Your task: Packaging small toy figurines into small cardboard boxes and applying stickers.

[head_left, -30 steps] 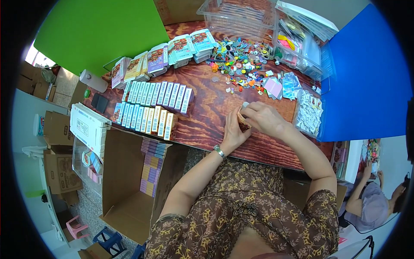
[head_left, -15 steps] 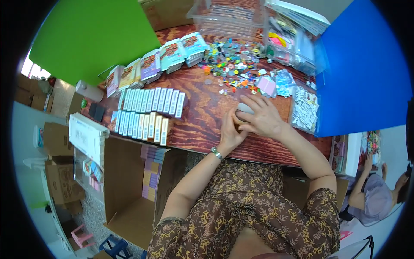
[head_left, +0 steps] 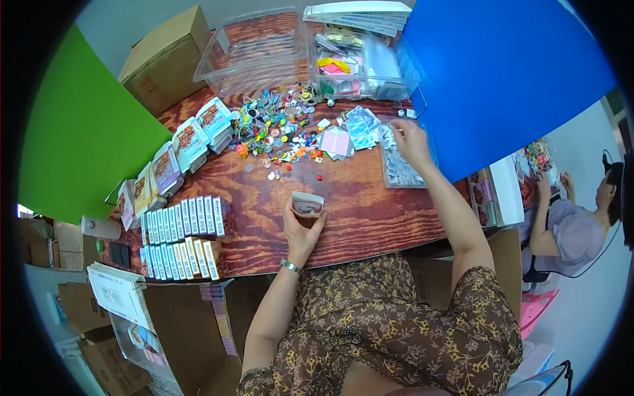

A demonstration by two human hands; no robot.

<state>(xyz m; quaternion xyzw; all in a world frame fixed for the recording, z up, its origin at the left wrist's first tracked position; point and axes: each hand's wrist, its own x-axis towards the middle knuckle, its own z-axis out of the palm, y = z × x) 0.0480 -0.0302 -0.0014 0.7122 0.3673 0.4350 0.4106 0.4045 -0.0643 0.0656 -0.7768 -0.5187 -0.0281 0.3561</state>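
Note:
My left hand is closed around a small open-topped paper box, held upright near the table's front edge. Its opening faces up, and something pale with a printed pattern shows inside. Further right, my right hand reaches over a clear plastic tray filled with small white packets. Its fingers are drawn together at the tray's upper part; what they pinch, if anything, is too small to name. Beside the tray lie a shiny bluish foil packet and a stack of pink and white cards.
A heap of small colourful trinkets spreads across the table's middle. Rows of upright small boxes and stacks of flat printed cartons stand left. Clear bins sit behind; a blue panel borders the right. Another person works further right.
My right hand has left the small box and moved right to the tray of white packets. My left hand keeps the box, whose open top now shows. The whole view has shifted.

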